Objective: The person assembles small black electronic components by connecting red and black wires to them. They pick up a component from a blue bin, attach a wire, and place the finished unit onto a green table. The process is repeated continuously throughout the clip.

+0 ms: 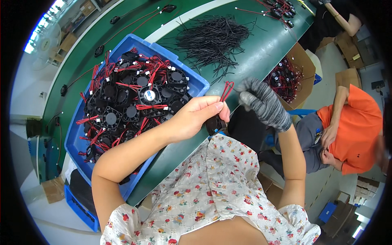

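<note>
My bare left hand (202,114) is closed on the folded red wires of a small black cooling fan. The fan (214,125) hangs just below its fingers, near my shirt front. A loop of red wire (227,90) sticks up above the thumb. Close beside that loop, my right hand (261,104), in a grey knitted glove, has its fingers curled together. Whatever lies between its fingertips is too small to make out. Beyond both hands, a loose pile of thin black ties (214,43) lies on the green table.
A blue bin (134,43) full of black fans with red wires stands at left on the green table (255,53). Right of the table is a cardboard box (304,61) with more fans. A person in an orange shirt (359,126) sits at right; another person's arm (341,18) shows far right.
</note>
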A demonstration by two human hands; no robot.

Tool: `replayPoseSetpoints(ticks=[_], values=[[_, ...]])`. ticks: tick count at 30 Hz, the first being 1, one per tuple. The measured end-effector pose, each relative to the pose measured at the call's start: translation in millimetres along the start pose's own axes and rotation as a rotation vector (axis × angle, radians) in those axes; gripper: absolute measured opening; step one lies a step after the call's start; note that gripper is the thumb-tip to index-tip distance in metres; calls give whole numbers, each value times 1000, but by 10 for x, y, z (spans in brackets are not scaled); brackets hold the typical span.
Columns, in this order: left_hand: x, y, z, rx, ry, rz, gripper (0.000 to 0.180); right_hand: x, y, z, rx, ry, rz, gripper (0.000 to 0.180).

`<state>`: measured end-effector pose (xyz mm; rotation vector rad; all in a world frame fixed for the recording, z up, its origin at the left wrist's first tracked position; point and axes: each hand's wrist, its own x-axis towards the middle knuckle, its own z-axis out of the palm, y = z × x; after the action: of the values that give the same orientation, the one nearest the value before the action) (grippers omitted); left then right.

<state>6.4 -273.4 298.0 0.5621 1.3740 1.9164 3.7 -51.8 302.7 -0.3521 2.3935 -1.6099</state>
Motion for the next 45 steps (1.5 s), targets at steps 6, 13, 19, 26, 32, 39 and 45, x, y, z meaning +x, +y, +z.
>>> replayPoseSetpoints(ticks=[6, 13, 19, 26, 32, 39, 45], values=[[-17, 8, -30, -190, -170, -82, 27, -67, -131, 245, 564, -235, 38, 23], [-19, 6, -53, -387, -145, -110, 26, -65, -147, 308, 353, -55, -102, 18], [-14, 9, -72, -488, -161, -125, 25, -62, -235, 356, 636, -129, -70, 14], [-24, 50, -34, -477, -95, -144, 22, -37, -226, 468, 659, -24, -64, 6], [-24, 44, -53, -651, -157, -156, 22, 7, -143, 479, 582, 9, -108, 6], [-32, 40, -36, -538, -173, -153, 29, 15, -123, 434, 511, -22, -146, 6], [-55, 58, -14, -494, -151, -207, 34, 17, -220, 394, 521, -107, -155, 6]])
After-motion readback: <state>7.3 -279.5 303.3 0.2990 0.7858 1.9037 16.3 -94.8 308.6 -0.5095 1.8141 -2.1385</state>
